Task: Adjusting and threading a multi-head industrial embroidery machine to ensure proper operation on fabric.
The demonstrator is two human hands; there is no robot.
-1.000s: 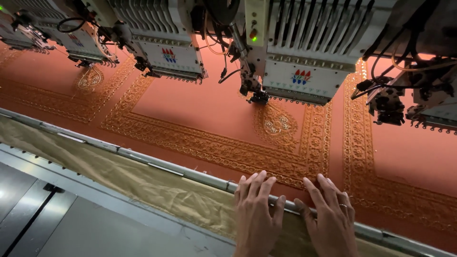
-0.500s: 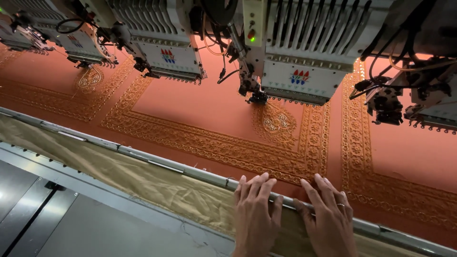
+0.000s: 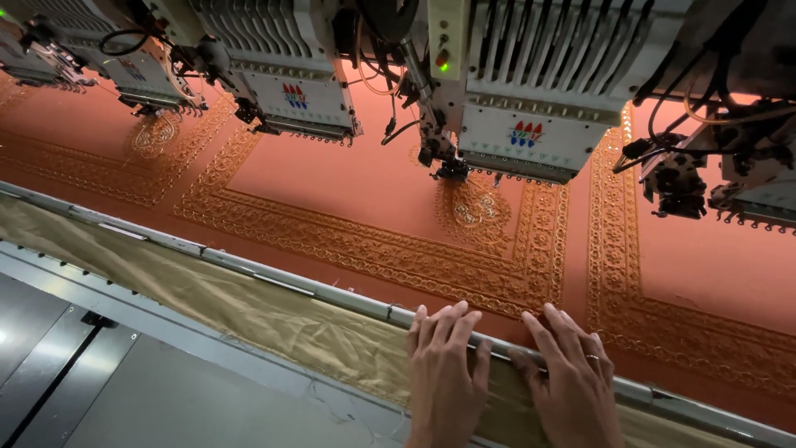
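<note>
Head view | left hand [image 3: 444, 377] flat, fingers spread, gripping nothing, lying on tan cloth edge [image 3: 274, 319] with fingertips on the metal frame rail [image 3: 249, 267] | right hand [image 3: 572, 382] flat and open just beside it, ring on one finger, across the same rail | rail's long axis runs upper left to lower right, between tan cloth and orange embroidered fabric [image 3: 348, 182] | embroidery heads [image 3: 514, 133] above, well apart

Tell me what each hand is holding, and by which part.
Nothing is gripped: left hand and right hand lie flat, fingers across the metal frame rail.
</note>
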